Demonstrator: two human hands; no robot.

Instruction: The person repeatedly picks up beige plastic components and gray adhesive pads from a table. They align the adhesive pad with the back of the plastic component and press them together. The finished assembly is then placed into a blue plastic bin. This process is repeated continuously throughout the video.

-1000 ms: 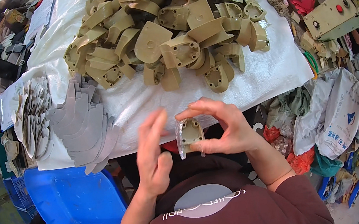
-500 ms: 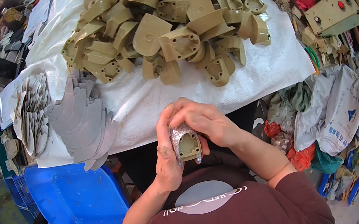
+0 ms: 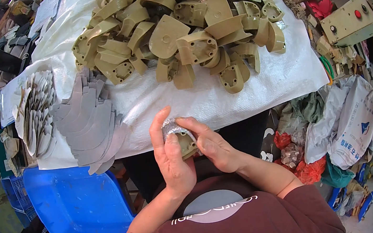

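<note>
Between my two hands is an olive plastic shoe heel (image 3: 186,146) with round holes in its flat end, wrapped round its outside by a silver glitter cover (image 3: 172,126). My left hand (image 3: 173,164) holds it from the left, with the thumb near the rim and a finger raised above it. From the right, my right hand (image 3: 212,145) is closed on it, fingers pressing the cover along its top and side. The palms hide the heel's lower part. Many similar bare heels (image 3: 164,35) lie in a heap across the bench from me.
A white woven sheet (image 3: 145,98) covers the bench. Fanned grey cut pieces (image 3: 88,119) and a stack of pale pieces (image 3: 37,117) lie at the left. Beside me sits a blue plastic tub (image 3: 82,209). Plastic bags (image 3: 352,125) and a control box (image 3: 348,22) are at the right.
My hands have shifted slightly, and the heel has tilted between them. The right hand's fingers have come down from its top onto the right side; a left finger now sticks up.
</note>
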